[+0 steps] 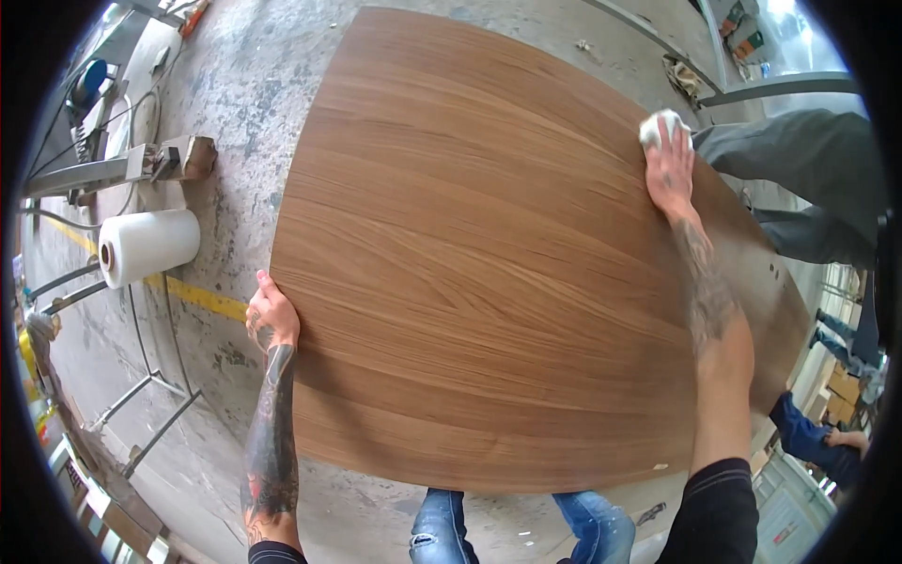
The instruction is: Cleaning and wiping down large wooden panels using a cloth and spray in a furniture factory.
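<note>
My jeans-clad legs (512,526) show just below the near edge of the wood-veneer panel (489,273), which I take as the reference for every position here. The panel lies flat in front of me and fills most of the view, its grain running left to right.

My left hand (272,315) sits at the panel's left edge, near its lower corner. The fingers curl over the edge and grip the panel; the thumb side rests against the rim.

My right arm reaches across the panel's right side to its far right edge. There my right hand (669,169) lies palm down on a white cloth (660,125), fingers spread flat and pressing it onto the veneer rather than closing round it. The cloth sticks out beyond my fingertips.

Left of the panel, on the concrete floor (244,103), a white roll of material (148,245) lies on its side, with a yellow floor line (202,299) running between it and the panel. A metal frame (150,414) stands nearer to me on that side.

Just past the panel's far right edge, a person in grey trousers (799,169) stands close to the cloth.
</note>
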Tool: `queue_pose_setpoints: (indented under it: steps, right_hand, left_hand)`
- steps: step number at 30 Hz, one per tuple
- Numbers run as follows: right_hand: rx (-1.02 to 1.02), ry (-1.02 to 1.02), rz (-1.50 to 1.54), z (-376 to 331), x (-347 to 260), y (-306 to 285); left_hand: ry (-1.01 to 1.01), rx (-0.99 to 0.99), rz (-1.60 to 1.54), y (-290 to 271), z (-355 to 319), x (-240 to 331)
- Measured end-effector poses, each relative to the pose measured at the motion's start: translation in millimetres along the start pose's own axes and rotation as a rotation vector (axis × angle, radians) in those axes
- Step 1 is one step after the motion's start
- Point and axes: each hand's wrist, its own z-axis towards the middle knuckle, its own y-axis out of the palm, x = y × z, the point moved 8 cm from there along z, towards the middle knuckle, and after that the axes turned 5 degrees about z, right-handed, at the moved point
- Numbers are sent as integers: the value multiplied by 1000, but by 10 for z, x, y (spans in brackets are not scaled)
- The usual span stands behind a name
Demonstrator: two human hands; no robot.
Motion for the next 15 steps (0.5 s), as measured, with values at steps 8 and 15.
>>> queue_pose_setpoints:
  steps: [8, 15]
  right_hand:
    - [-366, -29, 335, 1487, -3048, 667]
    - [-556, 26, 198, 497, -305, 541]
  left_hand:
    - [-135, -5, 78, 100, 60, -319]
    - [126, 102, -233, 1, 474, -456]
